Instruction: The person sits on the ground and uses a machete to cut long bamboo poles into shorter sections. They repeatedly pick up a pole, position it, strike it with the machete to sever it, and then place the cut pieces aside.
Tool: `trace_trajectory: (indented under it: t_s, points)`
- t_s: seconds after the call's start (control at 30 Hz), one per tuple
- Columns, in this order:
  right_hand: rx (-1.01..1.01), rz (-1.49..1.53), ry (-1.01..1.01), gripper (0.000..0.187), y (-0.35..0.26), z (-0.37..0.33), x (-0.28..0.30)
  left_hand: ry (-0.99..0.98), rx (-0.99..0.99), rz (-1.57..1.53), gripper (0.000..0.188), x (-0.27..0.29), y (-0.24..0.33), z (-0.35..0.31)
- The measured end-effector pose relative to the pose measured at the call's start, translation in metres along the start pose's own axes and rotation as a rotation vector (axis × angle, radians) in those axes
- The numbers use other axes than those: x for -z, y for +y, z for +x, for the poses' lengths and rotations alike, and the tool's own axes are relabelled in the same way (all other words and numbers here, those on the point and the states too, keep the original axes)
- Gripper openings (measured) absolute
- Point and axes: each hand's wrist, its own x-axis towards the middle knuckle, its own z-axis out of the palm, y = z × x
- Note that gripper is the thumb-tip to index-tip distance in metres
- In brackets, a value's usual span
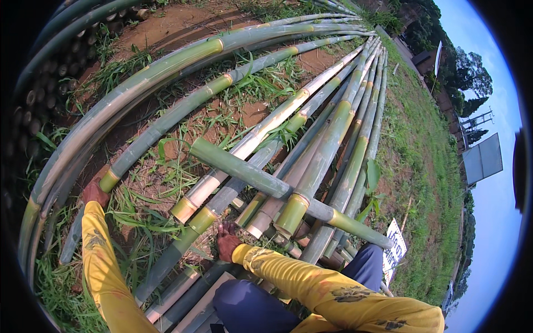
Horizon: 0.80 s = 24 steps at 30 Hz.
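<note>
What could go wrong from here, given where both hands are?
Right hand: it sits beside cut pole ends, so fingers might get pinched if one rolls.
Left hand: it grasps a green pole extending far beyond it, so the far end might swing or snag.
Crosspiece: a thick pole lies across it and could slide or roll.
</note>
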Motion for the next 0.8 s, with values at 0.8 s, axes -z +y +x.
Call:
trace_trajectory:
  t_s: [0.8]
  points:
    - [-0.074,0.316,-0.048,0.102,0.002,0.007,0.02,0.127,-0.364,-0.061,0.05,0.134,0.107,-0.366]
